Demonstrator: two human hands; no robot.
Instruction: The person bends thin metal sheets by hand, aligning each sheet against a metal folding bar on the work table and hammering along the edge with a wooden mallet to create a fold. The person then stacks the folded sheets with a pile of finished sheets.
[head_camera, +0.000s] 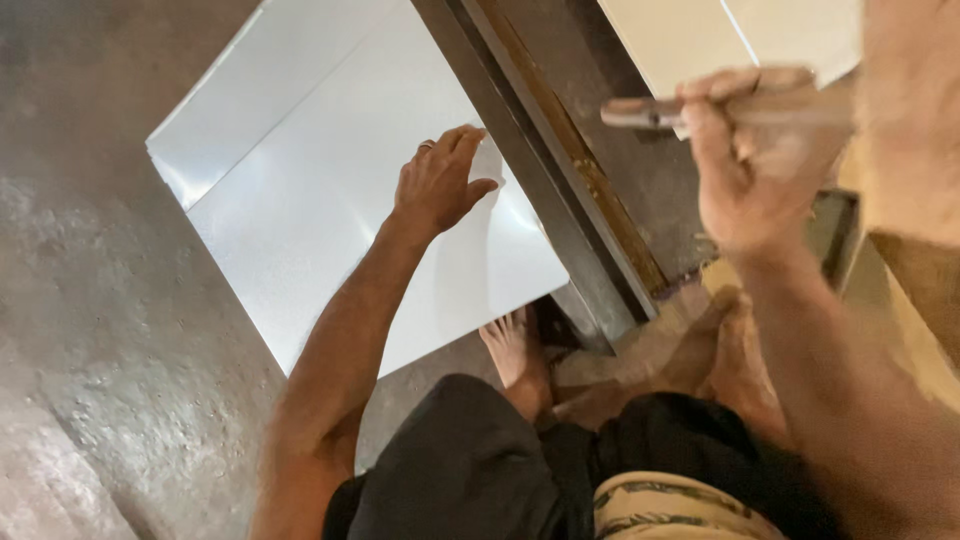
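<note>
Pale, glossy sheet metal (330, 190) lies flat on the dull concrete floor (100, 330), one long edge tucked against a dark steel rail (540, 170) that runs diagonally across the view; a fold line divides the sheet into 2 panels. The left hand (437, 185) rests on the sheet near that rail, its fingers (462, 140) spread and released, gripping nothing, so the pressing palm seems to keep the thin sheet from sliding or lifting. The right hand (755, 160) is raised well above the floor, clenched around a slim rod-like tool (650, 112) whose blunt end points left toward the rail; blur hides what kind of tool it is. The person crouches, 1 bare foot (515, 355) planted just beside the sheet's near corner, probably to stay close over the work. A second pale panel (720, 35) lies beyond the rail.
</note>
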